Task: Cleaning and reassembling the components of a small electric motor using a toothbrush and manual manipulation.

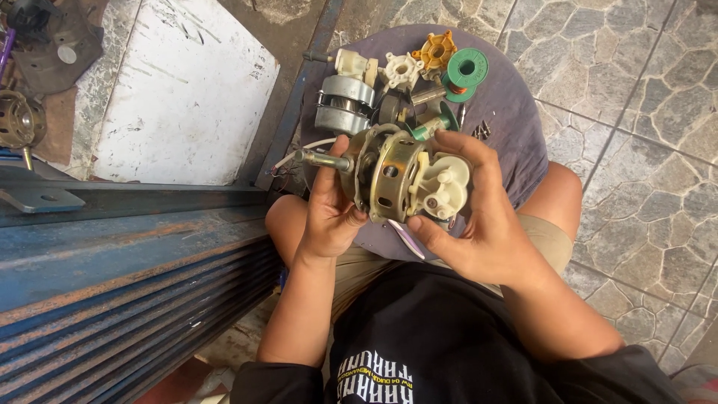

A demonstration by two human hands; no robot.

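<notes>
1. A fan motor (393, 176) with a brass-coloured metal casing is held up above the person's lap, its steel shaft (323, 158) pointing to the left and its cream plastic gearbox (445, 187) to the right.
2. The left hand (329, 209) is closed around the shaft end of the motor, thumb up beside the casing.
3. The right hand (482, 217) is closed on the gearbox end, fingers curled over the top and thumb underneath.
4. Just behind the motor, a round grey-purple stool top (516, 120) carries loose parts: a silver motor core (342, 101), a white plastic knob (402, 71), an orange knob (435, 51) and a green spool (465, 71).
5. To the left lies a blue, rusty metal shutter (127, 284), with a white slab (187, 90) beyond it.
6. Another brass-coloured motor (19, 120) sits at the far left edge.
7. Grey stone paving (643, 150) covers the ground on the right.
</notes>
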